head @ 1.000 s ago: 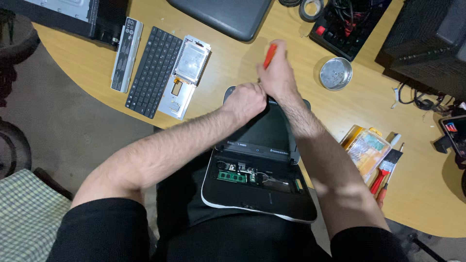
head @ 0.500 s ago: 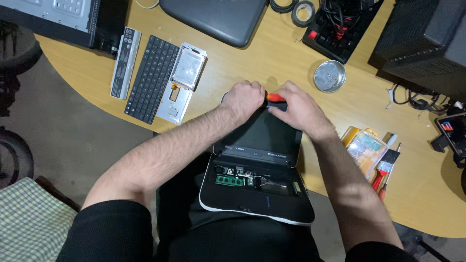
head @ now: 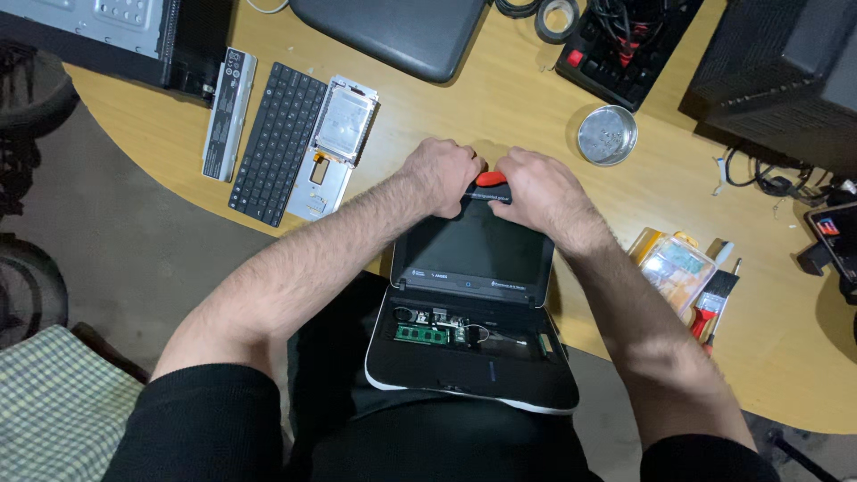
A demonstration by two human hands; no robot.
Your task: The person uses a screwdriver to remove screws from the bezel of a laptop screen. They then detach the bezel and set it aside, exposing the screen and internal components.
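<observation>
Screwdriver (head: 490, 181): only a red handle section shows between left hand (head: 443, 176) and right hand (head: 538, 189); tip hidden. Laptop (head: 473, 312) top lid edge covered by both hands. Contents of round metal tin (head: 607, 135) too small to identify; second laptop (head: 402, 31) cut off at top edge.

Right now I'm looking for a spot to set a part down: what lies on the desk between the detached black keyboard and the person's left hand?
In the head view, a silver hard-drive caddy lies right beside the keyboard; bare wood runs from it to the left hand.

laptop (head: 473, 330) on lap; keyboard (head: 277, 143) left | tin (head: 607, 135) right, on table (head: 500, 107)
</observation>
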